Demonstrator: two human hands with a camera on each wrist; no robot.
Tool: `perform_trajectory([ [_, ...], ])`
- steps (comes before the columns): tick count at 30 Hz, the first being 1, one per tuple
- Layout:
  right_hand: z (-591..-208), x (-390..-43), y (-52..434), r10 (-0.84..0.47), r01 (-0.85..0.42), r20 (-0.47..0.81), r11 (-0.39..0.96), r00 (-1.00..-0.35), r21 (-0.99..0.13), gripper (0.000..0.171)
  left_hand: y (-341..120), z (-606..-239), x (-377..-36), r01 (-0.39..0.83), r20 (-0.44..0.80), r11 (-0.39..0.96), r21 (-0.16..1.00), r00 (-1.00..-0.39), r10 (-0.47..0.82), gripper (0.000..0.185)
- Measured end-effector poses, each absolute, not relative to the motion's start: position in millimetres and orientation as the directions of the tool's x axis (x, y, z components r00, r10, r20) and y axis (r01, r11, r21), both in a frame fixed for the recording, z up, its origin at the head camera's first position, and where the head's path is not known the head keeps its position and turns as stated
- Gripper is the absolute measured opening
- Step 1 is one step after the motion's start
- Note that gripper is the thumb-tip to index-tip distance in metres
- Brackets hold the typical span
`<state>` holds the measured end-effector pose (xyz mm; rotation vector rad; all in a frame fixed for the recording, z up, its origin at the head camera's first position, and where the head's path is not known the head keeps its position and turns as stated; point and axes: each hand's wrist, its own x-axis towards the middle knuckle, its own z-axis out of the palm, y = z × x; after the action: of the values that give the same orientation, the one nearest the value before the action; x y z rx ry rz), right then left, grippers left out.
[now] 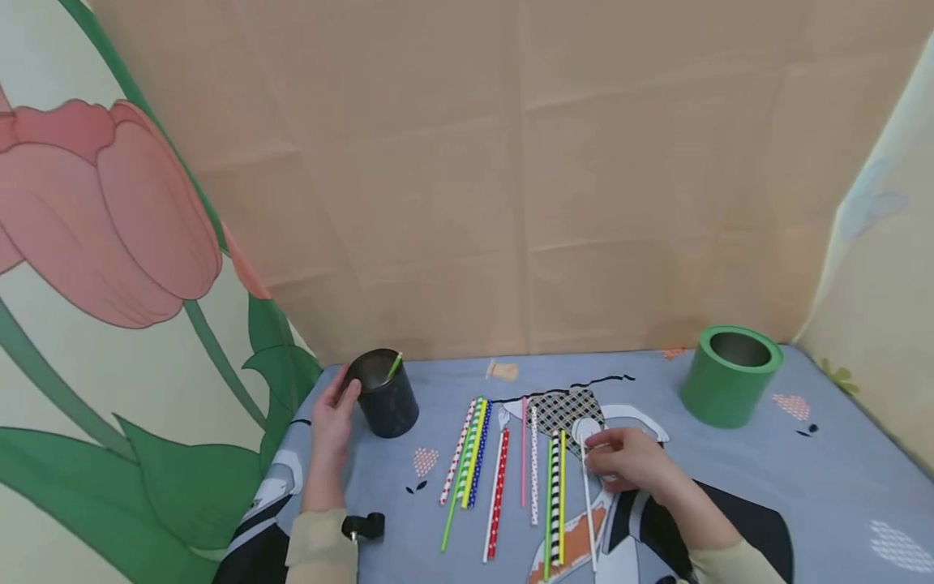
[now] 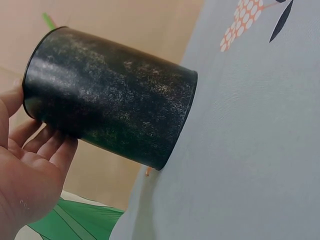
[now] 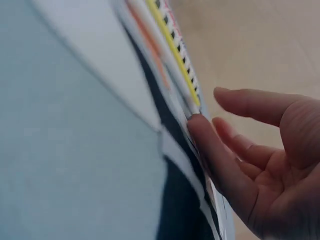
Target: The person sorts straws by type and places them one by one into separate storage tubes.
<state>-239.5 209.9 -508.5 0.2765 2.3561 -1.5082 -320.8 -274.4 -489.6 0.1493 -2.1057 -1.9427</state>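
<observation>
Now my left hand (image 1: pixel 332 422) rests against the left side of the black cup (image 1: pixel 383 394), fingers nearly straight and lying along its wall rather than wrapped round it; the left wrist view shows those fingers (image 2: pixel 47 145) just touching the dark metal. A green straw (image 1: pixel 395 364) stands inside the cup, its tip poking above the rim. To the right of the cup, a row of patterned straws (image 1: pixel 503 466) lies flat on the grey-blue cloth (image 1: pixel 803 487), side by side and pointing away from me. Further right, my right hand (image 1: pixel 627 462) sits over the end of a white straw (image 1: pixel 588 511), fingers loosely bent. In the blurred right wrist view a fingertip (image 3: pixel 200 127) presses on it; it seems the thumb has not closed on it. A green cup (image 1: pixel 730 377) stands well apart at far right.
</observation>
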Motion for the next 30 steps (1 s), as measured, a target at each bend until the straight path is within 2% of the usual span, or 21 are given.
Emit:
perform_trajectory([
  [4,-507,-237,214,0.012,0.319,-0.357,0.480,-0.934,-0.818,0.050,-270,-488,-323,0.106,0.128,0.098,0.989,-0.960,-0.248,0.061],
  [17,-506,-236,219,0.003,0.347,-0.400,0.503,-0.917,-0.792,0.047,-265,-484,-325,0.097,0.120,0.101,0.990,-0.961,-0.250,0.060],
  [30,-504,-233,206,-0.026,0.333,-0.419,0.562,-0.908,-0.757,0.054,-273,-485,-320,0.086,0.109,0.098,0.991,-0.959,-0.263,0.060],
])
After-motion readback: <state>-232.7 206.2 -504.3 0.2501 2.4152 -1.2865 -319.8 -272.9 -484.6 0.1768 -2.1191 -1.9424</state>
